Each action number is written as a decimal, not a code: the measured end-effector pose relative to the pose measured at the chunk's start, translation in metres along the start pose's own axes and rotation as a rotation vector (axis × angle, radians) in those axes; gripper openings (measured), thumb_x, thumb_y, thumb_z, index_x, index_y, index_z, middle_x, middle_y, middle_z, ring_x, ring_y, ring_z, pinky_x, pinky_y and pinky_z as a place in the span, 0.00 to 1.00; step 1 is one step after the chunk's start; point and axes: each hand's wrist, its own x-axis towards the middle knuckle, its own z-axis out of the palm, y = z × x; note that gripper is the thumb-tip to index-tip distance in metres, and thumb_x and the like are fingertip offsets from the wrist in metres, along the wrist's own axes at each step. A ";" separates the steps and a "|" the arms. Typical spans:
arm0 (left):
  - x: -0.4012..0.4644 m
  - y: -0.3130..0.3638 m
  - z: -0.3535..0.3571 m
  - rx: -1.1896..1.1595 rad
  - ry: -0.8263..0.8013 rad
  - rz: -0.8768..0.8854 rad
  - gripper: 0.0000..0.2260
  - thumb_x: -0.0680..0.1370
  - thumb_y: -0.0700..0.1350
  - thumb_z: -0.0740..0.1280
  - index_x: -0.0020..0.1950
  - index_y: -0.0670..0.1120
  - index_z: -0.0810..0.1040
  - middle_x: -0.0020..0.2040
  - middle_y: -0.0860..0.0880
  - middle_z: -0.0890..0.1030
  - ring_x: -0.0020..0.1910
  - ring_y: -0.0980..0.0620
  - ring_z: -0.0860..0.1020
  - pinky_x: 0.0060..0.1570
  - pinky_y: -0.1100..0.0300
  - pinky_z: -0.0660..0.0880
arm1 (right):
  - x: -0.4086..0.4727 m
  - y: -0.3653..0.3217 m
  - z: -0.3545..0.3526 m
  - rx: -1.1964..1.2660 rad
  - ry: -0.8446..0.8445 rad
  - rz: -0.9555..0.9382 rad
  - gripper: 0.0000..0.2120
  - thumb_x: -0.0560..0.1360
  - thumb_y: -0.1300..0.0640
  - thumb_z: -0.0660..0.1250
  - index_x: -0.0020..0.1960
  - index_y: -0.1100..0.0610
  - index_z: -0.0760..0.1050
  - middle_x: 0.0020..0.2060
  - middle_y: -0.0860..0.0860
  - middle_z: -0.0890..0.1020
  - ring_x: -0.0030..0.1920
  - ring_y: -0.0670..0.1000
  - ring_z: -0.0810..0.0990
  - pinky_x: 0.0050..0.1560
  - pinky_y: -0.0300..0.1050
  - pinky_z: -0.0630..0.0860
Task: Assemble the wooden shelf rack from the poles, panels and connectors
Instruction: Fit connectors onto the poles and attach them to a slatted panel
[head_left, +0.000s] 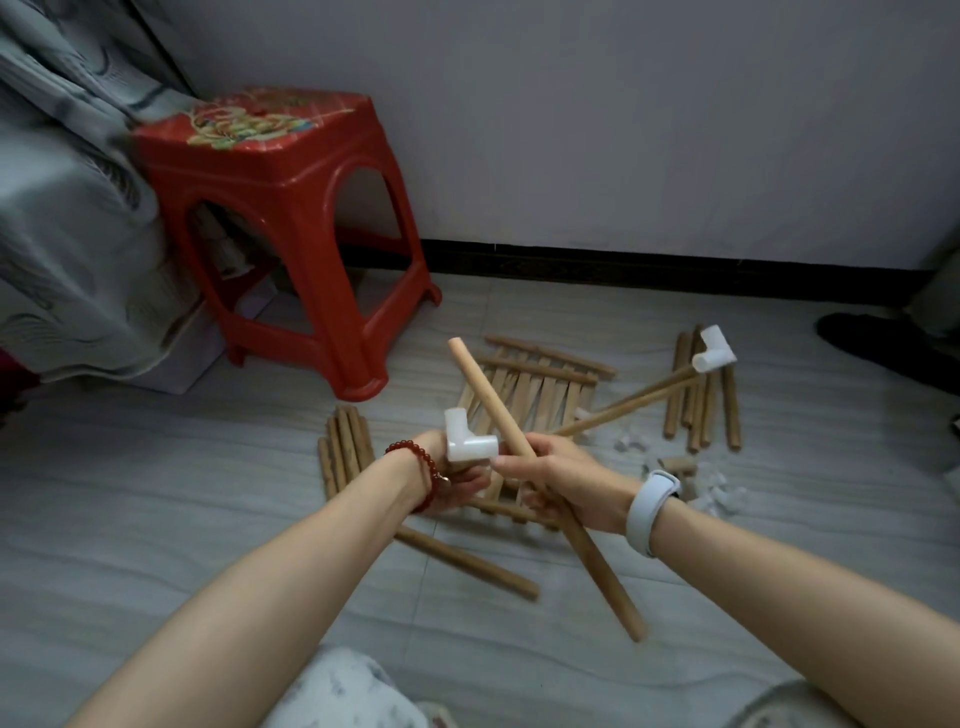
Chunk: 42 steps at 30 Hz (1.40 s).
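My left hand (457, 483) grips a white plastic corner connector (467, 439) from below, held above the floor. My right hand (561, 478) grips a long wooden pole (488, 395) near its middle; the pole slants from upper left to lower right, and its index finger touches the connector's open end. A second long pole (628, 405) slants up to the right with another white connector (714, 351) on its far end. A slatted wooden panel (535, 389) lies on the floor behind my hands. Short poles lie in bundles at the left (345, 447) and right (701, 405).
A red plastic stool (291, 208) stands at the back left beside a grey draped bed. One loose pole (467, 561) lies under my forearms. Small white connectors (717, 493) are scattered at the right. A dark shoe (872, 343) sits by the wall.
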 end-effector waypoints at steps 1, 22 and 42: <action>0.000 0.000 0.001 0.024 0.001 0.020 0.22 0.76 0.44 0.65 0.24 0.36 0.76 0.23 0.43 0.75 0.18 0.51 0.75 0.18 0.64 0.73 | -0.001 0.002 0.001 -0.020 0.002 -0.034 0.09 0.75 0.57 0.68 0.53 0.58 0.74 0.31 0.47 0.79 0.25 0.45 0.70 0.24 0.36 0.68; 0.008 0.006 0.006 0.267 0.377 0.866 0.17 0.81 0.55 0.51 0.47 0.45 0.73 0.43 0.51 0.75 0.45 0.52 0.73 0.43 0.58 0.66 | -0.003 -0.023 -0.045 -0.630 0.432 -0.424 0.17 0.79 0.57 0.59 0.67 0.47 0.66 0.40 0.44 0.76 0.39 0.44 0.77 0.41 0.46 0.76; -0.026 -0.035 -0.056 0.377 0.202 0.981 0.19 0.80 0.56 0.56 0.32 0.48 0.66 0.23 0.56 0.70 0.27 0.56 0.71 0.31 0.61 0.67 | -0.034 -0.018 -0.014 -1.447 0.305 -0.360 0.12 0.81 0.46 0.50 0.58 0.49 0.67 0.37 0.43 0.72 0.35 0.46 0.72 0.29 0.39 0.63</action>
